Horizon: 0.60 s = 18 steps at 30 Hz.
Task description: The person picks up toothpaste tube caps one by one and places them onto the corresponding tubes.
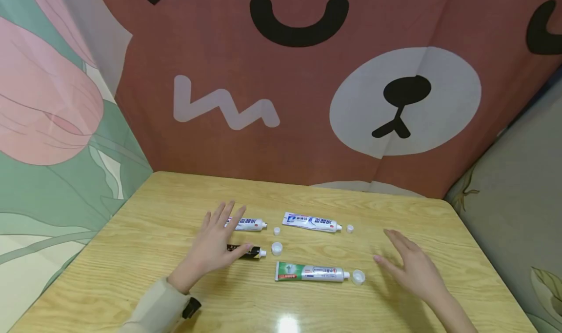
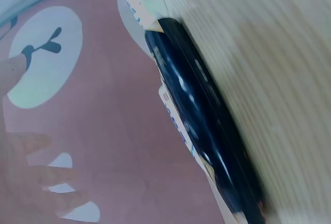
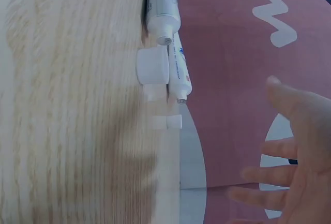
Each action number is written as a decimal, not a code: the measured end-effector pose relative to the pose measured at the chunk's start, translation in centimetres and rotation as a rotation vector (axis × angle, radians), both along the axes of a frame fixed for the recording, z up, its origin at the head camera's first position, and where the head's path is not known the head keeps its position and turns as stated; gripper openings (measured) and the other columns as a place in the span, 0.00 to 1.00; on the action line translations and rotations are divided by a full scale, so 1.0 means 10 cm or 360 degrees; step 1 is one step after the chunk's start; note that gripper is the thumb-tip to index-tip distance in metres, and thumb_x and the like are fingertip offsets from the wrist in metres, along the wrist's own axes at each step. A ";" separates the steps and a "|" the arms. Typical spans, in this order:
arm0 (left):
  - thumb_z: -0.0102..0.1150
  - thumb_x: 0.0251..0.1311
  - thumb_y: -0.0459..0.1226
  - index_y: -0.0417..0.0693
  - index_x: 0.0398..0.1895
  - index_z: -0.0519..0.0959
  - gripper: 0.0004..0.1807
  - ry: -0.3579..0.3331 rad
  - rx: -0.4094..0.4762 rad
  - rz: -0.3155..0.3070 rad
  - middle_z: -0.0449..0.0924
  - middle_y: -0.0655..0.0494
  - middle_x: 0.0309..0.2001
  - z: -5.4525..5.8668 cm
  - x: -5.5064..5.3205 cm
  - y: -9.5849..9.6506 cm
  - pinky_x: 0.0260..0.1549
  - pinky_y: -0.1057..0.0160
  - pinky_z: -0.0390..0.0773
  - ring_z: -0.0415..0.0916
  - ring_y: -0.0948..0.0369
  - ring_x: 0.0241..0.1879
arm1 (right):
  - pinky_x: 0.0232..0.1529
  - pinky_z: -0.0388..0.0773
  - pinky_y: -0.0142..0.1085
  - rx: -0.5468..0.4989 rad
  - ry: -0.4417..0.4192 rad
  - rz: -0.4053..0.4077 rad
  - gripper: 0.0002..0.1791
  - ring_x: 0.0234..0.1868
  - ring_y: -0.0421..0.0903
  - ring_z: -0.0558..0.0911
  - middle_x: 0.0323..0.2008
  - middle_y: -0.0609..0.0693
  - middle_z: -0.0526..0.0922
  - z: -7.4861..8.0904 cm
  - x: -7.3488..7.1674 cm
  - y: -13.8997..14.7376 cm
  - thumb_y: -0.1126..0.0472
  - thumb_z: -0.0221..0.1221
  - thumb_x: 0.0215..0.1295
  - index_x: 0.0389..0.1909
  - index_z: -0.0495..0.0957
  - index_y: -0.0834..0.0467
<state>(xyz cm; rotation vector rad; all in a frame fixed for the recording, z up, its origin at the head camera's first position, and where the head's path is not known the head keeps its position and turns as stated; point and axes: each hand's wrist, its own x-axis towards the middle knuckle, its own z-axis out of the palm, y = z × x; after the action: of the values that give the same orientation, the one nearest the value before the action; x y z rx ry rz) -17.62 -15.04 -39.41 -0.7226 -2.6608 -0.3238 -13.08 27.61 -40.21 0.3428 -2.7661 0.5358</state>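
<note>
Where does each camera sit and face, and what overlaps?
Head: worn on head, facing forward and down at the table; left hand and right hand show.
Left wrist: worn there, looking along the black tube; part of that hand at left.
Right wrist: worn there, facing the large white cap; part of that hand at right.
Shared: head and left wrist both show the black tube.
</note>
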 end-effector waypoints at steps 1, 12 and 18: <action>0.54 0.53 0.59 0.47 0.68 0.56 0.43 -0.0015 0.0024 -0.0019 0.52 0.40 0.67 0.01 0.00 0.02 0.56 0.36 0.53 0.50 0.41 0.64 | 0.39 0.69 0.62 -0.0030 -0.0047 0.0005 0.35 0.49 0.68 0.72 0.54 0.69 0.70 0.01 0.00 0.00 0.46 0.60 0.57 0.59 0.66 0.65; 0.60 0.55 0.44 0.41 0.53 0.72 0.25 -0.0129 0.0469 -0.0168 0.72 0.45 0.53 0.03 -0.02 0.17 0.48 0.48 0.70 0.68 0.49 0.53 | 0.26 0.74 0.33 -0.0240 -0.0365 0.0154 0.17 0.26 0.38 0.77 0.29 0.46 0.80 0.06 -0.02 0.01 0.56 0.59 0.59 0.44 0.77 0.64; 0.63 0.53 0.37 0.42 0.45 0.75 0.17 -0.0176 0.0644 -0.0257 0.76 0.53 0.41 0.01 -0.04 0.26 0.39 0.58 0.75 0.74 0.55 0.41 | 0.23 0.72 0.31 -0.0470 -0.0549 0.0428 0.11 0.24 0.37 0.75 0.26 0.47 0.78 0.02 -0.04 0.07 0.64 0.60 0.58 0.40 0.76 0.66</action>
<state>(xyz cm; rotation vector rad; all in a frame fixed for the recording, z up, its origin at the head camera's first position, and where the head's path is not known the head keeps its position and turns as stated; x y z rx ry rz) -17.99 -12.48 -39.35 -0.8033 -2.5186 -0.9371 -13.50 28.27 -39.97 0.6052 -2.9156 1.1536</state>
